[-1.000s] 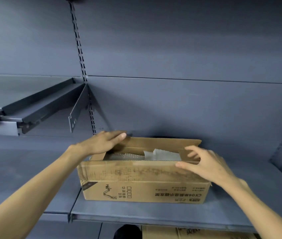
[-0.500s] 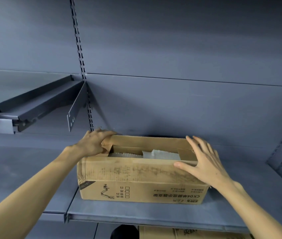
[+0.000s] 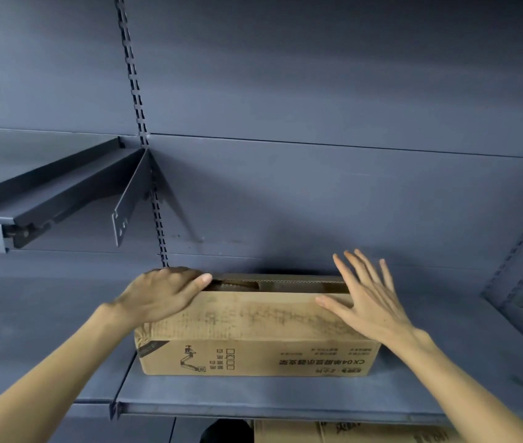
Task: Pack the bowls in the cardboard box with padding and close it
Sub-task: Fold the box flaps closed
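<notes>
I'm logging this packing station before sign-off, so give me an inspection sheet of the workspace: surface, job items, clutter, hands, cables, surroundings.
Surface: grey metal shelf, carrying the box.
Job's things: cardboard box, front flap folded down, a narrow gap open along the back edge; bowls and padding cannot be made out.
Clutter: nothing seen on the shelf.
Hands: left hand rests flat on the box's left top corner; right hand, fingers spread, is at the right end of the top.
Cables: nothing seen.
Surroundings: slotted upright, empty bracket shelf to the left, more cardboard below.
</notes>
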`<state>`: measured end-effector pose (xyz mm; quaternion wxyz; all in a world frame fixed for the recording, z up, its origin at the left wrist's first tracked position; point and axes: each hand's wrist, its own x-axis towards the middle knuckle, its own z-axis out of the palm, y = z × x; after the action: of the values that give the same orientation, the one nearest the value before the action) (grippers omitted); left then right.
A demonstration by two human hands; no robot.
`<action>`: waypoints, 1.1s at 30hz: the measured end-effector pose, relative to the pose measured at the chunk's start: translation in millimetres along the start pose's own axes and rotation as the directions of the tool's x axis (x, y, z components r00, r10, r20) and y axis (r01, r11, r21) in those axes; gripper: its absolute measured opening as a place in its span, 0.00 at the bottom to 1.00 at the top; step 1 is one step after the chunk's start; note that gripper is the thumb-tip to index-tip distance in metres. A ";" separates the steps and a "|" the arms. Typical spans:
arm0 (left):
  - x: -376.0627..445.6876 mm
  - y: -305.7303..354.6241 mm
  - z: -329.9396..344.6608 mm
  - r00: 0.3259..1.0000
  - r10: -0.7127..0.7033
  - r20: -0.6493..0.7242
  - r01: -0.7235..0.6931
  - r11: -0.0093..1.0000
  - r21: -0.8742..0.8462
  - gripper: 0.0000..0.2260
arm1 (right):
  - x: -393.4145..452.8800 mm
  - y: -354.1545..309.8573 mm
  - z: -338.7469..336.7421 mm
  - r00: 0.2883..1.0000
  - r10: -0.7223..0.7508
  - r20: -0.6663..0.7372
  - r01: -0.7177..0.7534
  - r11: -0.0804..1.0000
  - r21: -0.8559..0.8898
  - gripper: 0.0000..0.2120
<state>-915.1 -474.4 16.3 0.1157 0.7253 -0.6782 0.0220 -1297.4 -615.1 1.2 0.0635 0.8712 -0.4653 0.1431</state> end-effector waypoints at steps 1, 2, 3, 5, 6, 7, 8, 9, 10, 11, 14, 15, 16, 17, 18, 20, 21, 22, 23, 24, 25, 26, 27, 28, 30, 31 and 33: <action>-2.9 3.8 4.8 0.995 0.030 -0.090 -0.022 0.996 0.083 0.35 | -0.3 -0.8 2.9 1.000 -0.002 0.005 0.003 0.999 -0.049 0.48; -4.4 9.1 9.9 0.988 0.051 -0.149 -0.026 0.987 0.160 0.35 | -0.4 -1.4 6.0 1.000 0.001 0.014 0.001 0.996 -0.091 0.46; -5.2 15.2 15.5 0.982 0.064 -0.176 -0.024 0.976 0.219 0.34 | -0.1 -2.3 9.3 1.000 0.007 0.028 -0.003 0.993 -0.114 0.44; -4.1 23.7 29.0 0.980 0.058 -0.193 -0.006 0.966 0.258 0.32 | 1.4 -5.2 17.2 0.998 0.015 0.066 -0.008 0.995 -0.104 0.41; -3.2 25.1 36.3 0.978 0.041 -0.203 0.012 0.968 0.251 0.31 | 2.0 -7.1 22.0 0.996 0.015 0.086 -0.008 0.997 -0.081 0.40; -2.8 24.3 43.9 0.977 0.016 -0.212 0.035 0.971 0.236 0.30 | 2.1 -8.5 27.4 0.994 0.010 0.106 -0.005 0.999 -0.050 0.40; -2.3 22.5 50.5 0.975 -0.011 -0.220 0.059 0.975 0.213 0.29 | 2.5 -8.7 32.7 0.992 0.004 0.125 -0.002 1.000 -0.015 0.40; -1.6 20.7 55.1 0.975 -0.038 -0.221 0.080 0.980 0.184 0.29 | 3.3 -7.6 36.8 0.989 -0.001 0.148 -0.002 1.000 0.020 0.40; -1.1 19.2 57.6 0.977 -0.061 -0.203 0.095 0.983 0.160 0.31 | 4.0 -5.7 39.7 0.984 -0.003 0.176 -0.006 0.999 0.054 0.40; -0.4 17.9 59.1 0.982 -0.080 -0.172 0.105 0.985 0.138 0.32 | 4.8 -4.0 41.7 0.979 -0.008 0.204 -0.009 0.997 0.082 0.41; 5.0 14.1 64.4 0.994 -0.101 -0.032 0.103 0.991 0.080 0.38 | 5.3 -1.7 45.9 0.961 -0.034 0.276 0.003 0.994 0.111 0.43; 7.3 13.2 65.9 0.993 -0.113 0.017 0.111 0.991 0.077 0.39 | 5.4 -1.6 47.3 0.958 -0.036 0.286 0.005 0.994 0.110 0.43; 9.8 12.8 66.7 0.990 -0.130 0.057 0.125 0.989 0.083 0.40 | 6.2 -1.5 48.3 0.957 -0.035 0.288 0.005 0.994 0.106 0.44; 11.9 13.0 67.6 0.986 -0.143 0.087 0.135 0.986 0.094 0.40 | 6.6 -0.8 49.0 0.957 -0.035 0.289 0.006 0.995 0.101 0.44; 13.4 13.7 68.3 0.981 -0.154 0.117 0.142 0.985 0.102 0.41 | 6.4 0.1 49.8 0.955 -0.036 0.293 0.008 0.995 0.097 0.45; 14.8 14.7 69.0 0.971 -0.186 0.153 0.173 0.980 0.097 0.40 | 6.9 0.8 52.2 0.958 -0.035 0.285 0.008 0.995 0.097 0.45; 15.6 15.5 68.8 0.968 -0.202 0.151 0.190 0.978 0.090 0.40 | 7.5 0.4 52.9 0.960 -0.033 0.278 0.006 0.995 0.098 0.46; 16.4 16.6 68.1 0.967 -0.211 0.144 0.200 0.976 0.089 0.40 | 8.0 -0.3 52.8 0.961 -0.030 0.276 0.003 0.995 0.100 0.46; 16.2 17.7 67.5 0.967 -0.213 0.138 0.202 0.975 0.090 0.39 | 8.6 -1.1 51.8 0.961 -0.032 0.276 0.004 0.995 0.104 0.46; 14.8 19.3 67.1 0.968 -0.212 0.134 0.202 0.976 0.084 0.39 | 8.2 -1.8 50.0 0.960 -0.036 0.279 0.006 0.994 0.108 0.47; 12.5 21.2 67.0 0.969 -0.211 0.125 0.203 0.976 0.073 0.38 | 7.1 -2.5 47.9 0.959 -0.034 0.282 0.004 0.994 0.109 0.47; 11.5 22.4 66.3 0.971 -0.210 0.112 0.204 0.977 0.064 0.38 | 7.1 -3.1 45.9 0.958 -0.030 0.286 0.000 0.994 0.106 0.47; 11.3 22.4 65.1 0.972 -0.207 0.108 0.201 0.978 0.064 0.39 | 7.4 -3.9 44.1 0.954 -0.029 0.298 -0.001 0.995 0.101 0.48; 11.4 22.3 64.2 0.973 -0.202 0.113 0.196 0.978 0.065 0.39 | 6.6 -4.5 42.8 0.951 -0.030 0.309 0.001 0.996 0.093 0.48; 11.1 22.8 63.4 0.972 -0.204 0.120 0.197 0.978 0.066 0.39 | 5.9 -5.1 41.4 0.954 -0.033 0.299 0.010 0.997 0.079 0.47; 10.0 23.5 63.1 0.972 -0.201 0.124 0.194 0.979 0.067 0.39 | 5.7 -4.7 40.8 0.955 -0.033 0.296 0.011 0.997 0.074 0.48; 7.2 24.6 63.6 0.971 -0.193 0.139 0.186 0.981 0.060 0.39 | 4.7 -4.2 39.9 0.953 -0.034 0.301 0.013 0.997 0.072 0.49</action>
<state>-946.8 -495.3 -40.8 0.0512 0.7890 -0.6117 -0.0259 -1283.8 -626.1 -35.2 -0.0368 0.8900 -0.4539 0.0238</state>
